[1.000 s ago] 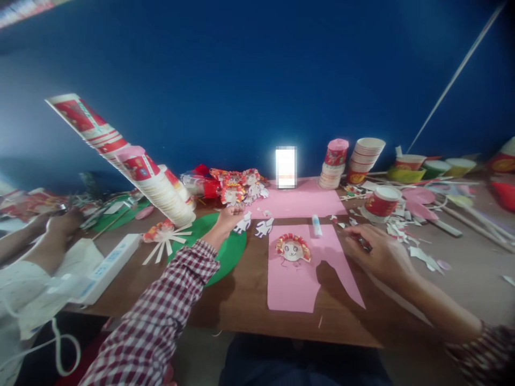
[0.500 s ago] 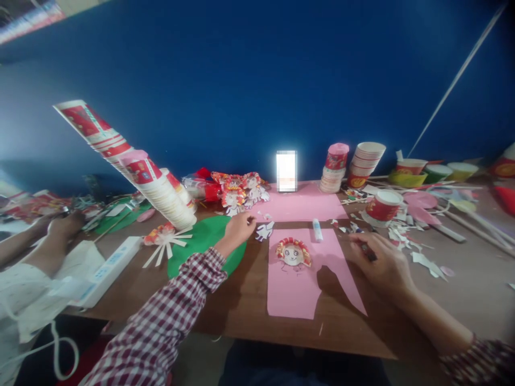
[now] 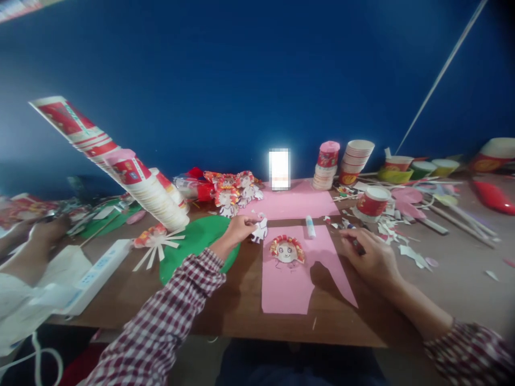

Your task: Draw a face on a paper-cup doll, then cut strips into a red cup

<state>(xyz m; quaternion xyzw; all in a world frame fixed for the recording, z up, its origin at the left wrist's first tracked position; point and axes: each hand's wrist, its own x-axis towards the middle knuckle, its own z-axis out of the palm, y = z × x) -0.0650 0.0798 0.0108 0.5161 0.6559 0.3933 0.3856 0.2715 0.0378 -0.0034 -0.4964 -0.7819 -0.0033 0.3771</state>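
Note:
My left hand (image 3: 241, 229) is closed at the fingertips on the upper edge of a small white paper cutout (image 3: 260, 232) with dark outlines, right of the green sheet. My right hand (image 3: 372, 253) is curled around a dark pen (image 3: 358, 246), partly covered by the fingers. Between the hands lies a pink paper sheet (image 3: 284, 295). On it is a smiling paper face (image 3: 286, 251) with a red and yellow fringe, and drawn lines show beneath it. A glue stick (image 3: 310, 227) rests near the sheet's top edge.
Stacked paper cups (image 3: 148, 187) lean at left; more cup stacks (image 3: 358, 161) stand at back right. A red cup (image 3: 373, 202) sits among paper scraps. A white power strip (image 3: 96, 279) lies left, near another person's hands (image 3: 50, 236). Finished-looking paper figures (image 3: 229, 195) are grouped behind.
My left fingers have reached right onto the white cutout, which is now turned more upright. My right hand keeps its pen. The view has shifted slightly to the right.

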